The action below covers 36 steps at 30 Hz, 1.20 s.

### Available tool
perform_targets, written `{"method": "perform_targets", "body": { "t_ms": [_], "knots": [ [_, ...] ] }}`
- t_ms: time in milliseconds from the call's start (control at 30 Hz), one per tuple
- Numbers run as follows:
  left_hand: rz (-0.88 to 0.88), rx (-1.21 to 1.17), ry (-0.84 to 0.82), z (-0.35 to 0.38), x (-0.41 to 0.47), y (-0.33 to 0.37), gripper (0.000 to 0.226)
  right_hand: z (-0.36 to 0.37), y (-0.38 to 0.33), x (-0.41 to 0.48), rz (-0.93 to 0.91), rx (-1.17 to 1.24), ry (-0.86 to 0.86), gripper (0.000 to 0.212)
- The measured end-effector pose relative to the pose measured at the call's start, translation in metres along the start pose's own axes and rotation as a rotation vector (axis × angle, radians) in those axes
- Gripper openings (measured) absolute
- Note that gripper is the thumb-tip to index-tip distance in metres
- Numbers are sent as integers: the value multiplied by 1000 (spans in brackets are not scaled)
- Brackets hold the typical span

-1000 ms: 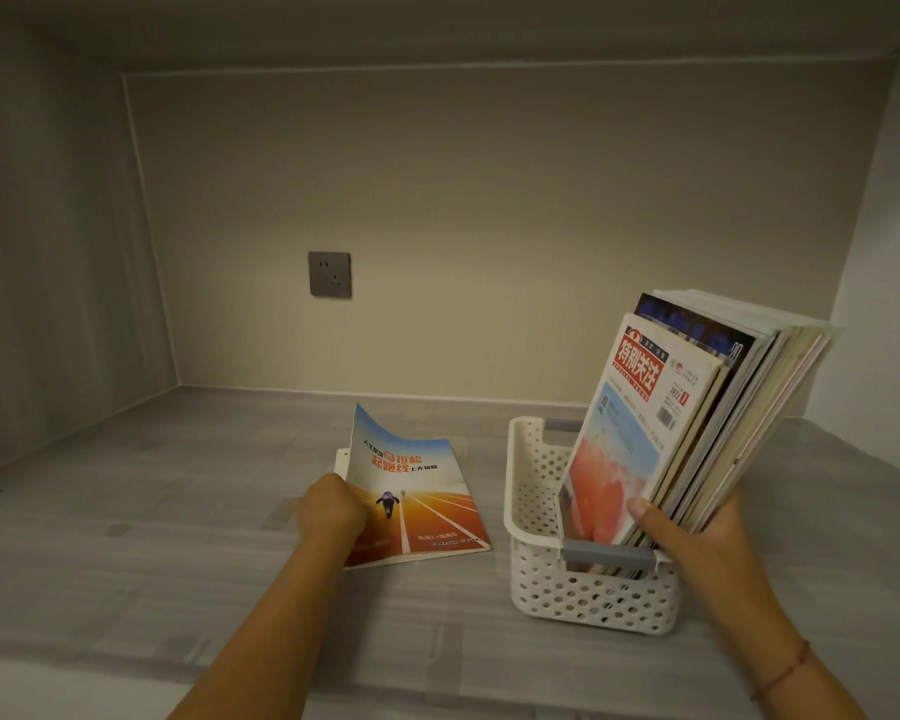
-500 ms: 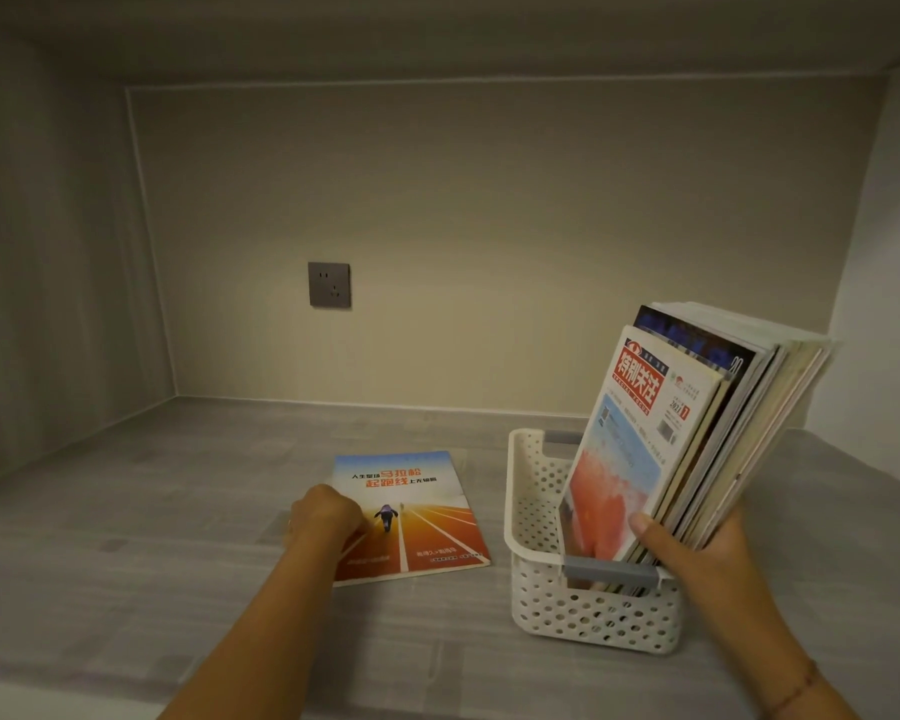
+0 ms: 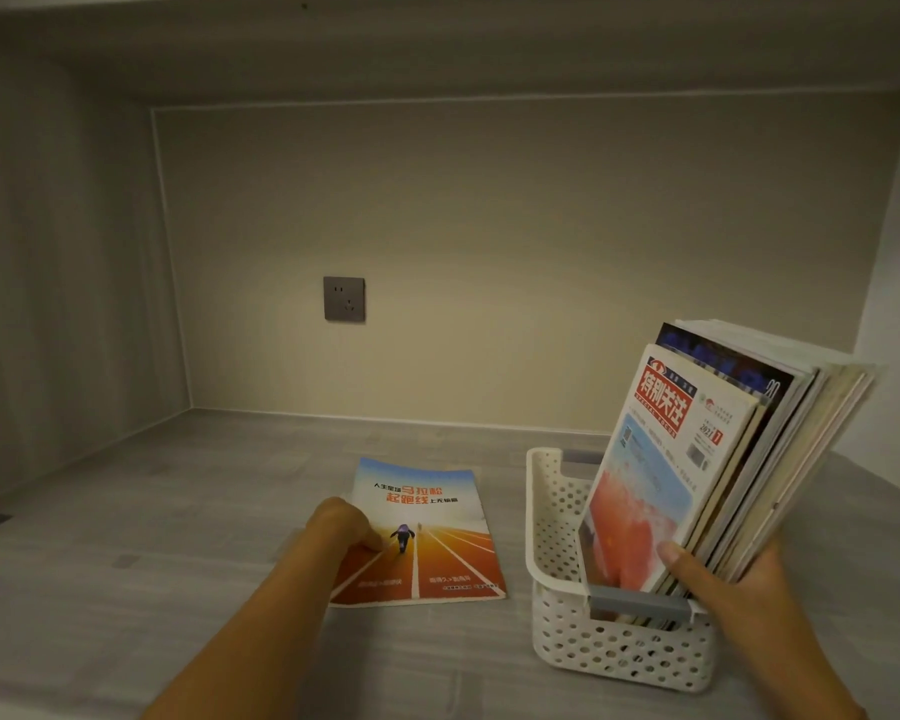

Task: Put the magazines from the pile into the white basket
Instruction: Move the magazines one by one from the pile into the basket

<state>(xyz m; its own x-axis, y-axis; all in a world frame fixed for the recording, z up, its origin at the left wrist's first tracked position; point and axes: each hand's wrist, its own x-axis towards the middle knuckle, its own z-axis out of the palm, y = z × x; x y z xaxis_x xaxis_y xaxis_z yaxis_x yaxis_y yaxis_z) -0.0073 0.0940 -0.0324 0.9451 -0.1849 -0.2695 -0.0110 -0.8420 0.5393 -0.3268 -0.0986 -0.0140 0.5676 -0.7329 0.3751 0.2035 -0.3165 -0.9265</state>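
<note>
Leaning in the basket (image 3: 557, 511), the stack (image 3: 697, 459) gripped by right fingers (image 3: 676, 556) could tip it if released while left fingers (image 3: 372, 537), seemingly pinching, lift the magazine (image 3: 427, 527).

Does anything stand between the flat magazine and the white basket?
Nothing visible does. Only bare grey shelf lies between the orange track-cover magazine and the white perforated plastic basket, whose left side is free.
</note>
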Motion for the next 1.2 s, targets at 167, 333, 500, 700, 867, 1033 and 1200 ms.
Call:
{"method": "perform_targets", "body": {
  "t_ms": [167,333,500,700,867,1033,1200],
  "knots": [
    [39,1,-42,0,-4,-4,64,-1,0,0,0,11,-12,100],
    [217,-270,-98,1,-5,-16,45,-1,0,0,-2,5,-20,98],
    [322,-535,-267,-4,-22,-12,34,-2,0,0,6,4,-18,94],
    [491,-848,-60,-1,-58,16,27,-3,0,0,8,-22,-4,92],
    [729,-1020,399,-1,-106,57,31,-3,0,0,3,-32,-11,97],
    [938,-987,353,33,-167,93,27,-5,1,0,-21,-41,-26,97],
    [1109,-762,297,72,-203,109,24,-6,2,3,-69,-50,-28,101]
  ]
}}
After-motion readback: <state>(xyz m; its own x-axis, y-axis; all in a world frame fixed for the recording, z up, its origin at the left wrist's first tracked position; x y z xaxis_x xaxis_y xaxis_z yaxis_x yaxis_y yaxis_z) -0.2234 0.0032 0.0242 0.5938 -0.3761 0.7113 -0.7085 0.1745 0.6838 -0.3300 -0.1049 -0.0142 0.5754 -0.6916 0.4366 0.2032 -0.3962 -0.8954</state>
